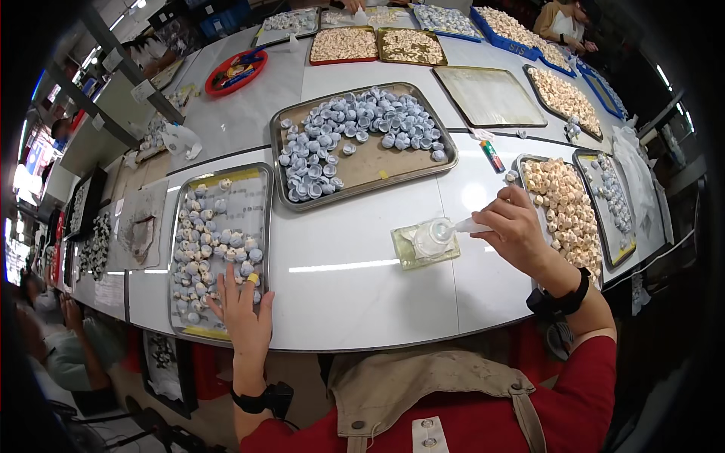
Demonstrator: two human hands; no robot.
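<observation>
My right hand point(519, 230) is closed round a translucent white squeeze bottle point(470, 226), held sideways. Its narrow end points left at a small clear round container point(436, 232) on a greenish square slab point(408, 253); whether they touch is hard to tell. At the left, my left hand point(245, 311) lies with fingers spread over the near right side of a metal tray point(269, 198), its fingertips among small round blue-and-cream pieces point(219, 238). A yellow band is on one finger. Whether those fingers press on any piece cannot be made out.
A large tray point(362, 183) of pale-blue cup-shaped pieces stands ahead. Trays of cream pieces point(566, 208) and blue pieces point(610, 192) sit at the right. Farther off are a bare tray point(491, 98), a red basin point(236, 72) and other people's hands. A small green-and-red tube point(492, 156) lies nearby.
</observation>
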